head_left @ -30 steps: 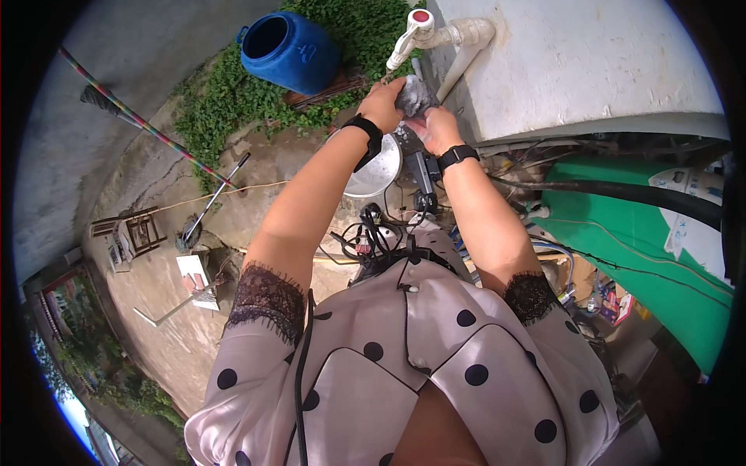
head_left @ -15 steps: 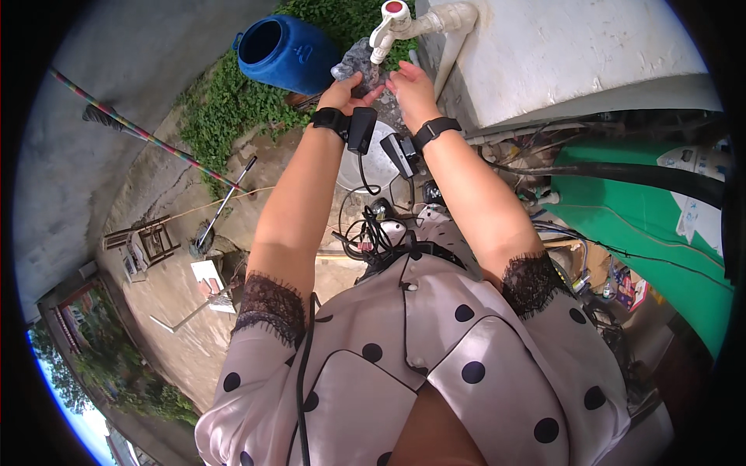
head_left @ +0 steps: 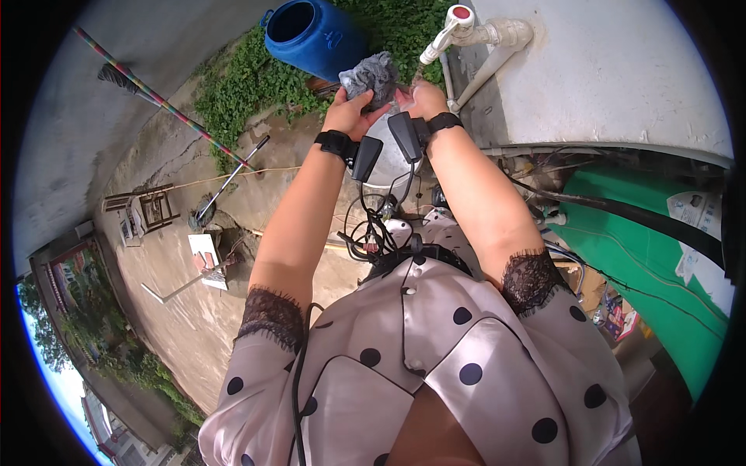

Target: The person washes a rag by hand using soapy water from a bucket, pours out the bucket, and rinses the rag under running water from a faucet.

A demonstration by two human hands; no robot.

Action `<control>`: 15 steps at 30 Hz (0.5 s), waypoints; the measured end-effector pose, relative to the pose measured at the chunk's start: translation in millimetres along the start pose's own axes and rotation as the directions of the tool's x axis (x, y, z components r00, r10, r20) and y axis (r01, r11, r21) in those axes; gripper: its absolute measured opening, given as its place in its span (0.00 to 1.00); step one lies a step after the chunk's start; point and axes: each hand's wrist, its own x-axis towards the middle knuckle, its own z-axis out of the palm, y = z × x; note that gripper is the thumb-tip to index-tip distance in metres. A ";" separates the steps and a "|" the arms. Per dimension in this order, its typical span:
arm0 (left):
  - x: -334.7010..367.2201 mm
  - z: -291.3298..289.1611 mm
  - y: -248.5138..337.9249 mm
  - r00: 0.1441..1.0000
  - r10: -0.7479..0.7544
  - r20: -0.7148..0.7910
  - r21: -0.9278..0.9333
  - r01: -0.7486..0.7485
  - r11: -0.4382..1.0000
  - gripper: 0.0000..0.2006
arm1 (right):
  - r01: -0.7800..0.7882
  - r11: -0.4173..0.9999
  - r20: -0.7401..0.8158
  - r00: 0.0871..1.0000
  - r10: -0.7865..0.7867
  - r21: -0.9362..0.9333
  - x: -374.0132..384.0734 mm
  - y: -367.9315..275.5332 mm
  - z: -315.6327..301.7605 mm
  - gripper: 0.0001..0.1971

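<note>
Left of the tap (head_left: 452, 33), the left hand (head_left: 347, 116) pinches the cloth (head_left: 371, 76) between thumb and fingers; I cannot tell the right hand's (head_left: 425, 101) finger pose. A firm grip above the basin (head_left: 388, 165) should catch drips.

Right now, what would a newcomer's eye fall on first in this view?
Probably the bright blue plastic barrel, at the top beside green leafy plants. Just below it, the left hand holds a crumpled grey cloth-like wad, while the right hand is beneath the white tap with a red-topped handle. Far right, a broad green surface also stands out.
</note>
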 end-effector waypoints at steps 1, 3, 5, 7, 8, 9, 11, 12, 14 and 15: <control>-1.8 -6.9 1.3 1.000 0.000 0.017 -0.012 0.001 1.000 0.19 | -0.108 0.972 -0.018 0.993 0.114 0.207 0.5 -1.5 3.0 0.11; -19.5 -37.1 11.5 0.999 0.035 -0.011 -0.046 -0.035 0.998 0.21 | -0.264 0.677 -0.074 0.901 0.427 0.687 -38.4 -36.6 47.5 0.11; -23.9 -42.1 14.3 0.999 0.042 -0.007 -0.071 -0.042 0.997 0.21 | -0.310 0.791 0.020 0.935 0.353 0.528 -42.2 -51.3 44.4 0.18; -23.3 -38.3 15.9 0.999 0.035 0.019 -0.087 -0.033 0.996 0.21 | -0.262 0.748 -0.060 0.926 0.373 0.610 -22.2 -42.7 29.4 0.17; -24.2 -38.1 16.6 1.000 0.027 0.015 -0.080 -0.026 0.996 0.21 | -0.217 0.693 -0.123 0.905 0.406 0.687 -10.9 -38.9 21.1 0.18; -26.9 -42.1 18.2 1.000 0.025 0.001 -0.074 -0.025 0.997 0.21 | -0.285 0.530 -0.012 0.873 0.488 0.799 -6.2 -44.3 11.2 0.20; -31.3 -50.0 20.8 1.000 0.026 -0.006 -0.074 -0.027 0.997 0.21 | -0.179 0.432 -0.049 0.884 0.466 0.884 -6.6 -48.3 17.9 0.20; -33.5 -53.9 21.5 1.000 0.023 -0.012 -0.071 -0.024 0.997 0.21 | -0.064 0.318 -0.092 0.888 0.450 0.946 -12.0 -55.4 23.7 0.20; -35.1 -55.3 20.9 0.998 0.023 -0.055 -0.079 -0.027 0.997 0.20 | -0.041 0.325 -0.101 0.907 0.409 0.945 -25.4 -64.3 29.3 0.19; -34.9 -53.3 20.1 0.996 0.018 -0.092 -0.084 -0.026 0.996 0.19 | -0.063 0.303 -0.053 0.932 0.358 0.951 -31.3 -67.3 29.8 0.18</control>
